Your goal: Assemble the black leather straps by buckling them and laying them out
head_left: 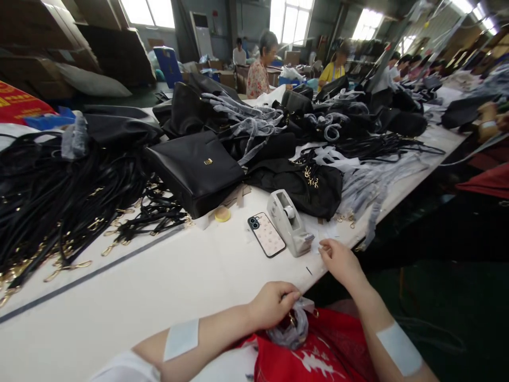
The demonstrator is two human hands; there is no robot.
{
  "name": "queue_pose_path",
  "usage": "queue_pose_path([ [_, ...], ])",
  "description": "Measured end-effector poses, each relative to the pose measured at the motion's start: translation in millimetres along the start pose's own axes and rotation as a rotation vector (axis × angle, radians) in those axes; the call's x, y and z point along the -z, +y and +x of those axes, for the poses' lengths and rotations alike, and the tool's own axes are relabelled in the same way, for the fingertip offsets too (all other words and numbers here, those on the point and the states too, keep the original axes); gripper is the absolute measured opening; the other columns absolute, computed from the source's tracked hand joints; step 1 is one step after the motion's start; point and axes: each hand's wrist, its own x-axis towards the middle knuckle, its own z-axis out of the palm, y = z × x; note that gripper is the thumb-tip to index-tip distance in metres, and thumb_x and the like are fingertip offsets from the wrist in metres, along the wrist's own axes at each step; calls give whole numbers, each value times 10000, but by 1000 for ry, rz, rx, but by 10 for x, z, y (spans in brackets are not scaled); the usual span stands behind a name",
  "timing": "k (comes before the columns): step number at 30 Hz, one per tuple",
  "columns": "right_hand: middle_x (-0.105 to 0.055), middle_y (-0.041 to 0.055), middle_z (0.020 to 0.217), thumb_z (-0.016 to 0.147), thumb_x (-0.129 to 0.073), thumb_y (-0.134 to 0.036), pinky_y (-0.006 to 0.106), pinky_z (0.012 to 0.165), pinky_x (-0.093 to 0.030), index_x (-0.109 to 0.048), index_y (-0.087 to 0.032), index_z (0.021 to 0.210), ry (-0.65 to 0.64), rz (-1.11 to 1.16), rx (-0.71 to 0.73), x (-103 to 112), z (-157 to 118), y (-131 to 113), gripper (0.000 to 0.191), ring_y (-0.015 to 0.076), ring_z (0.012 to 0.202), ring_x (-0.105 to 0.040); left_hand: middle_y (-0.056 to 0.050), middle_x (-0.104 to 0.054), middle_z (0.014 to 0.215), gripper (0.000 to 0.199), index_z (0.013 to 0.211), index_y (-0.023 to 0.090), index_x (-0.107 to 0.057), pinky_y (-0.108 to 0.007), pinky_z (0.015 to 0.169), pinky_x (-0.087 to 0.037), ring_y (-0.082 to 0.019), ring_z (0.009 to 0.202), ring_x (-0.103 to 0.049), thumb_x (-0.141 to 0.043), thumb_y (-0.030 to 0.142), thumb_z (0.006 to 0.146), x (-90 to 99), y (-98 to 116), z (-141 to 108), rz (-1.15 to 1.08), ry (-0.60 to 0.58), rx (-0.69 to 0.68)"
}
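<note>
My left hand is closed on a coiled strap in clear wrapping, with gold-coloured metal showing at it. The coil hangs over the red apron in my lap, below the table edge. Near the table edge, my right hand has its fingers stretched out and slightly apart. Its fingertips are just right of the white tape dispenser, beside small whitish pieces on the tabletop. A phone in a patterned case lies left of the dispenser.
A black handbag and a roll of yellow tape are beyond the phone. Black straps with gold clasps heap at the left. Wrapped straps lie at the right. Other people, one in a floral shirt, are farther back.
</note>
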Motion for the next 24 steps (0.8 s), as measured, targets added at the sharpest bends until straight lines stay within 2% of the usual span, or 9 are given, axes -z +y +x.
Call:
queue_pose_path([
  [3,-627,95,1188,956,-577,-312,425,899,-507,-579,-154,1232,64,-76,11,-117,193,-78,318,209,1002,-630,-48,-709,834,391,928,125,-728,-227,745,-474,-151,771,-600,-416,360,948,4,5,-2,-11,3,4],
  [6,-608,93,1234,948,-606,-327,453,923,-513,-581,-172,1245,47,-150,45,-147,339,-141,337,229,1072,-614,-46,-709,838,399,933,126,-734,-226,739,-472,-149,770,-594,-413,362,945,11,3,-4,-15,3,11],
  [14,-639,84,1173,956,-598,-333,414,877,-541,-630,-164,1146,-65,-304,57,-24,477,-233,256,203,1007,-638,-48,-712,850,381,942,127,-733,-236,762,-477,-155,782,-599,-427,355,942,25,-13,10,-42,-1,16],
  [19,-632,88,1191,956,-596,-349,414,869,-545,-609,-172,1196,-73,-336,-16,0,549,-281,299,206,1009,-640,-37,-717,848,374,950,139,-742,-227,742,-479,-149,770,-593,-438,355,927,23,-11,10,-50,1,26],
  [24,-650,85,1134,948,-610,-357,402,847,-550,-624,-148,1152,-87,-347,-75,-2,653,-323,293,202,976,-650,-29,-701,811,379,918,134,-743,-218,709,-465,-144,743,-574,-444,367,924,15,-34,17,-47,-1,19],
])
